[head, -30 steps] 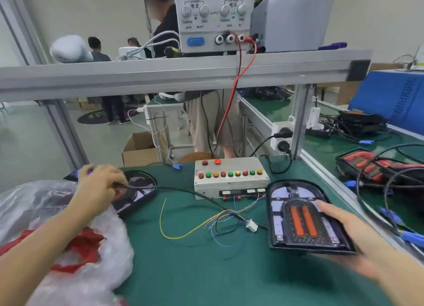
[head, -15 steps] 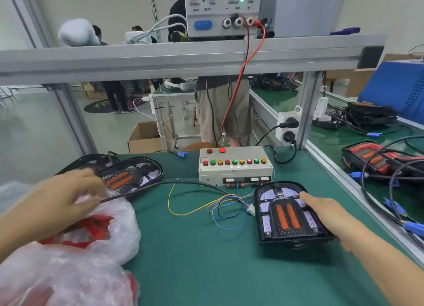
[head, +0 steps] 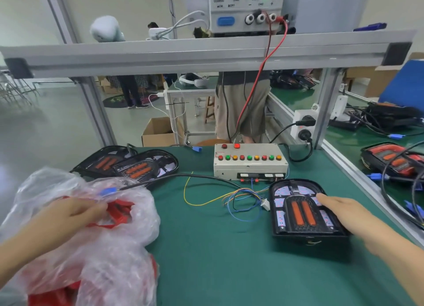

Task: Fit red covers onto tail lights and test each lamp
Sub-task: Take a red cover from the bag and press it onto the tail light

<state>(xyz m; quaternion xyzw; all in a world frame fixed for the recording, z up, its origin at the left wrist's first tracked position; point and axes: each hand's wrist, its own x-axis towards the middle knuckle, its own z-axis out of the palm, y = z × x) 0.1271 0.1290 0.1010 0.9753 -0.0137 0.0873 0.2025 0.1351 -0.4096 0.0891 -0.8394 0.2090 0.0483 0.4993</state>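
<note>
A black tail light (head: pixel 298 214) with two orange strips lies uncovered on the green mat (head: pixel 206 248), right of centre. My right hand (head: pixel 344 214) rests flat on its right side, fingers straight. At the left, my left hand (head: pixel 66 216) reaches into the mouth of a clear plastic bag (head: pixel 103 260) and pinches a red cover (head: pixel 119 211); the plastic partly hides the fingertips. Behind the lamp stands the white test box (head: pixel 250 168) with coloured buttons. Its thin wires end in a white plug (head: pixel 265 204) beside the lamp.
Two more uncovered tail lights (head: pixel 142 168) lie at the back left. A black cable with a blue plug (head: pixel 106 191) lies across the bag. A power supply (head: pixel 245 12) sits on the aluminium beam (head: pixel 206 53). Lamps and cables (head: pixel 390 159) crowd the bench on the right.
My left hand let go of the black cable and moved into the bag to the red cover. My right hand slid the tail light nearer and stays on it.
</note>
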